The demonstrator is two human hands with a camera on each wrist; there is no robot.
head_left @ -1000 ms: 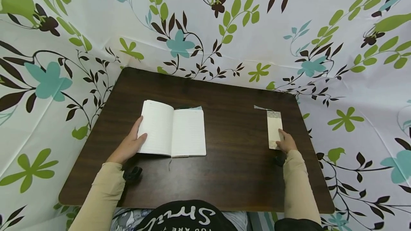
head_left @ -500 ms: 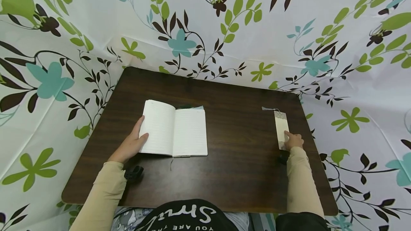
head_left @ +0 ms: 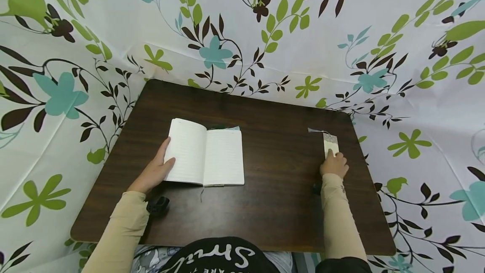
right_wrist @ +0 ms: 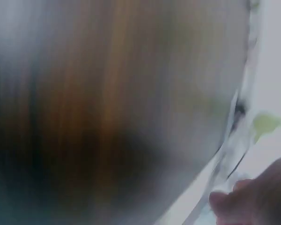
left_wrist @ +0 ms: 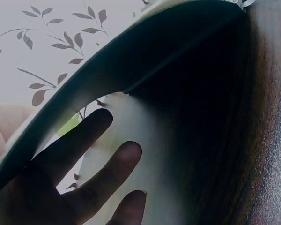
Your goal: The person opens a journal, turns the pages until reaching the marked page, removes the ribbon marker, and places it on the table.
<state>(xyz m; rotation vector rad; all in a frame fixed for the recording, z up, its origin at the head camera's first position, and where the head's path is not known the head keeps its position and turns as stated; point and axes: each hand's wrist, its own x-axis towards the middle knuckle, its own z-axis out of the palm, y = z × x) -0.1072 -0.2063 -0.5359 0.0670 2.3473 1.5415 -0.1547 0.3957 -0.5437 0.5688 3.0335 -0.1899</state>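
Observation:
An open notebook [head_left: 223, 157] with blank ruled pages lies on the left half of the table. My left hand [head_left: 151, 169] grips its left side, thumb on the page; the left wrist view shows fingers [left_wrist: 117, 164] spread beneath the dark cover [left_wrist: 145, 51]. On the right lies a cream bookmark [head_left: 330, 142] with a grey patterned top and a tassel [head_left: 315, 130]. My right hand [head_left: 334, 164] is over the bookmark's lower part, hiding it. A fingertip overlaps the cream strip; I cannot tell whether the thumb pinches it. The right wrist view is blurred around this hand [right_wrist: 257, 199].
The dark wooden table [head_left: 273, 205] has rounded corners. Patterned cloth [head_left: 250, 20] surrounds its back and sides. A black wrist camera [head_left: 158, 205] sits by the left sleeve. A thin ribbon [head_left: 201, 195] hangs from the notebook's bottom edge, and a bluish tab [head_left: 233, 128] shows at its top.
The bookmark has slid a little to the right. My right hand went from its lower end to its right edge, then back over its lower part. The left hand stays put.

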